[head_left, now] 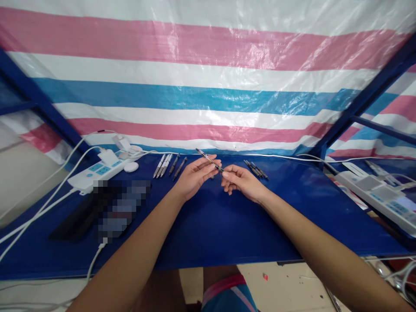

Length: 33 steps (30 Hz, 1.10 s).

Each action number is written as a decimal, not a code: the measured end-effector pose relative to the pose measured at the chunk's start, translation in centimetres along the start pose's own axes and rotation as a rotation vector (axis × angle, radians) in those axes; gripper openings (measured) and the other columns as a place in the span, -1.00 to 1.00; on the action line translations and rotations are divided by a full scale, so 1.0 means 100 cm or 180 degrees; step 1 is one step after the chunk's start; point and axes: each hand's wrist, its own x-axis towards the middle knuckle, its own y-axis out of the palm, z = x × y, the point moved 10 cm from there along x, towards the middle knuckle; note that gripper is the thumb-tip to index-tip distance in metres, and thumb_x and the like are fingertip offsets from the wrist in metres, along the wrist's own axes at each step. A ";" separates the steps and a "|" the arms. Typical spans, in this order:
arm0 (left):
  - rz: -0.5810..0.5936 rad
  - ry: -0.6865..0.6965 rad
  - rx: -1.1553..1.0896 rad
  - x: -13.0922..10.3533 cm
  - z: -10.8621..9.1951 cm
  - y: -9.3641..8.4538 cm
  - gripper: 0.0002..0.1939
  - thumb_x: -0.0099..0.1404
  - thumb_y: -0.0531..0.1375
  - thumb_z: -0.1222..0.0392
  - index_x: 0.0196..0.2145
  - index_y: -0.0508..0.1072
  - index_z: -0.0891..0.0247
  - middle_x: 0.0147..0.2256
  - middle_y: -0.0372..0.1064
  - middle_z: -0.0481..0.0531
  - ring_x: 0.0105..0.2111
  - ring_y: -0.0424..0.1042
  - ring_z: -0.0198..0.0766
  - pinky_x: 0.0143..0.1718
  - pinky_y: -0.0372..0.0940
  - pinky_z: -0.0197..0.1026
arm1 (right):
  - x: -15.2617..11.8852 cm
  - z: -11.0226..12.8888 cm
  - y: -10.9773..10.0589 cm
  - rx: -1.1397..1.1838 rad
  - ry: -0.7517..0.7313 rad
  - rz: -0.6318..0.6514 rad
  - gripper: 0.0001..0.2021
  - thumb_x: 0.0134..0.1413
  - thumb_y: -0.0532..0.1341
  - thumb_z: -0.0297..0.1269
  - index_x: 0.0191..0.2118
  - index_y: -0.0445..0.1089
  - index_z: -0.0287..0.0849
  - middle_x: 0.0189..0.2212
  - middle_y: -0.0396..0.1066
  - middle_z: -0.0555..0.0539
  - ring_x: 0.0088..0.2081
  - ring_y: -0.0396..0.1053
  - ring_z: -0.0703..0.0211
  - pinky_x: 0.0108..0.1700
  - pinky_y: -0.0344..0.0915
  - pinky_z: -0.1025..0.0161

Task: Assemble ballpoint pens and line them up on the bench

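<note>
Both hands hold one slim pen (204,155) above the middle of the blue table, tilted with one end up to the left. My left hand (196,175) pinches its barrel between thumb and fingers. At the lower right end, my right hand (242,181) grips the pen between thumb and forefinger. Left of my hands lie several white pens (163,165) and two dark pens (177,167). Several more dark pens (256,170) rest just right of my right hand. A small dark piece near my fingertips is mostly hidden.
A white power strip (97,173) with plugs and cables sits at the table's left, beside a black case (73,216) and a blurred-out object (123,208). Another power strip (380,199) is at the right. Striped sheeting (208,99) hangs behind the blue table (227,234).
</note>
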 end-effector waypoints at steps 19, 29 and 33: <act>0.0029 -0.0006 -0.0214 -0.001 0.001 0.001 -0.61 0.31 0.48 0.16 0.08 0.67 0.16 0.09 0.62 0.16 0.19 0.55 0.01 0.35 0.31 0.13 | -0.002 0.005 -0.007 -0.0120 -0.0029 -0.0040 -0.58 0.18 0.47 0.14 -0.18 0.56 -0.16 -0.43 0.52 -0.01 -0.42 0.49 0.24 -0.36 0.44 0.31; -0.0225 -0.0066 -0.0127 0.000 -0.004 -0.003 -0.58 0.23 0.53 0.11 0.03 0.68 0.18 -0.05 0.63 0.12 -0.04 0.61 -0.13 0.08 0.47 -0.06 | -0.002 -0.005 0.002 -0.0203 0.0149 0.0215 -0.51 0.27 0.38 0.22 -0.17 0.59 -0.21 -0.42 0.54 -0.07 -0.41 0.49 0.21 -0.34 0.45 0.27; -0.0713 -0.0006 -0.0065 0.004 -0.011 -0.030 -0.47 0.24 0.51 0.04 0.14 0.62 0.13 -0.07 0.59 0.10 -0.20 0.58 -0.25 -0.19 0.46 -0.21 | -0.002 -0.009 0.001 -0.0387 0.0255 0.0225 -0.52 0.26 0.39 0.21 -0.14 0.59 -0.20 -0.40 0.55 -0.08 -0.40 0.52 0.19 -0.34 0.45 0.26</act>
